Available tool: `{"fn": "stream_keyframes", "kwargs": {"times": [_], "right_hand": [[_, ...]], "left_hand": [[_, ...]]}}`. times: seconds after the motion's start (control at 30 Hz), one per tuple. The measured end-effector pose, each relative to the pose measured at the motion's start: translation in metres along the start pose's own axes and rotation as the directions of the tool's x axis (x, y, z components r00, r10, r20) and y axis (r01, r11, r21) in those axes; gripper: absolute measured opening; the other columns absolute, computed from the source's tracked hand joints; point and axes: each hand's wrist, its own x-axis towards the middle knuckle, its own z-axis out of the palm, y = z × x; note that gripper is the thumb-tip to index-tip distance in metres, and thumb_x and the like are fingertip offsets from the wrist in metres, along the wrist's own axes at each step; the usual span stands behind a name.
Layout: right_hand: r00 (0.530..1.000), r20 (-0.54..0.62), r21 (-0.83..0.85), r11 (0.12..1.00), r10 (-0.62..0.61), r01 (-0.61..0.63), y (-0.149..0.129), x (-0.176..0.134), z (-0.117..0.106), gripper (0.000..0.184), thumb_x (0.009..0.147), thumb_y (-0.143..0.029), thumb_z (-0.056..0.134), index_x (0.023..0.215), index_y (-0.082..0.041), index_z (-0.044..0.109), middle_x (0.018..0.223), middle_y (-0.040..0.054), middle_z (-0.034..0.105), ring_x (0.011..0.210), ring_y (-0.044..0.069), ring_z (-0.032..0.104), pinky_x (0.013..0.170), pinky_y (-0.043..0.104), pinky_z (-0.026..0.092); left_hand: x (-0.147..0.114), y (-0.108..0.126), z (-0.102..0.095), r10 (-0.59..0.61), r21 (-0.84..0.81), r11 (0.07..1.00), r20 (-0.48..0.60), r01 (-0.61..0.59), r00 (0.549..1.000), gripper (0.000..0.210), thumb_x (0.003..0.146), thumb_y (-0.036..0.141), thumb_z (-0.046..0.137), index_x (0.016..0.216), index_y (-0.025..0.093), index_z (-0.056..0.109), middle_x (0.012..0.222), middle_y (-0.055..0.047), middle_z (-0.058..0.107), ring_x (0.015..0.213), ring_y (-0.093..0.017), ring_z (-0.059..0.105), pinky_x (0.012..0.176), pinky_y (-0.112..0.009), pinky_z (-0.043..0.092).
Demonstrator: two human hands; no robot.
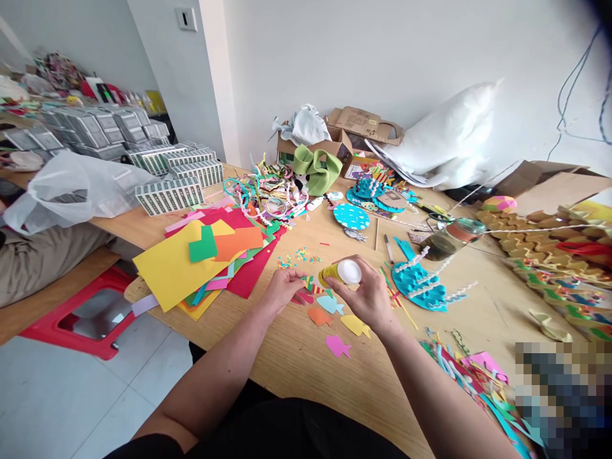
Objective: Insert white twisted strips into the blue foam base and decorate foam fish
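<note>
My right hand [368, 293] is wrapped round a small yellow bottle with a white end [340, 273], tipped so that its far end points left and down. My left hand [285, 288] pinches the edge of a paper fish with green and yellow stripes [313, 284], just left of the bottle. On the wooden table below both hands lie plain paper fish: a light blue fish [329, 304], an orange fish [319, 316], a yellow fish [356, 326] and a pink fish [338, 345]. Small coloured paper bits [300, 255] are scattered beyond my left hand.
Coloured paper sheets [186, 264] are piled at the left. Blue paper plates with twisted strips [419, 287] and a glass jar [447, 241] stand to the right. Pipe cleaners [272, 197], cardboard boxes [363, 124] and egg trays [530, 248] lie further off. A red stool [79, 331] is below the left edge.
</note>
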Motion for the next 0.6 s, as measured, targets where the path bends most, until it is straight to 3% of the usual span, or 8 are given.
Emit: {"fn": "stream_keyframes", "kwargs": {"times": [0.4,0.53,0.6], "right_hand": [[0.999,-0.038,-0.003,0.999,0.034,-0.034,0.005,0.0,0.001,0.027,0.074,-0.042,0.067,0.076,-0.019,0.053,0.071,0.0017,0.058,0.063,0.015,0.053,0.059,0.027,0.041],[0.986,-0.064,0.07,0.986,0.155,-0.151,0.015,0.0,0.0,0.028,0.072,-0.044,0.068,0.075,-0.019,0.055,0.067,0.0004,0.058,0.059,0.014,0.051,0.054,0.026,0.041],[0.965,-0.083,0.184,0.956,0.247,-0.229,0.025,-0.001,0.001,0.029,0.072,-0.046,0.068,0.074,-0.019,0.056,0.062,-0.0009,0.056,0.055,0.014,0.05,0.05,0.026,0.04]], "left_hand": [[-0.001,0.002,0.0,-0.003,-0.002,1.0,0.006,0.003,1.0,0.023,0.069,0.017,0.06,0.09,0.011,0.067,0.078,-0.008,0.072,0.068,-0.019,0.07,0.041,-0.021,0.052],[-0.001,0.001,-0.001,0.014,-0.002,1.0,0.015,-0.014,1.0,0.023,0.07,0.02,0.061,0.089,0.01,0.068,0.078,-0.009,0.072,0.065,-0.019,0.07,0.041,-0.021,0.051],[-0.002,0.002,0.0,0.014,0.005,1.0,0.008,-0.014,1.0,0.023,0.07,0.021,0.062,0.089,0.011,0.068,0.08,-0.009,0.072,0.065,-0.019,0.07,0.04,-0.021,0.051]]}}
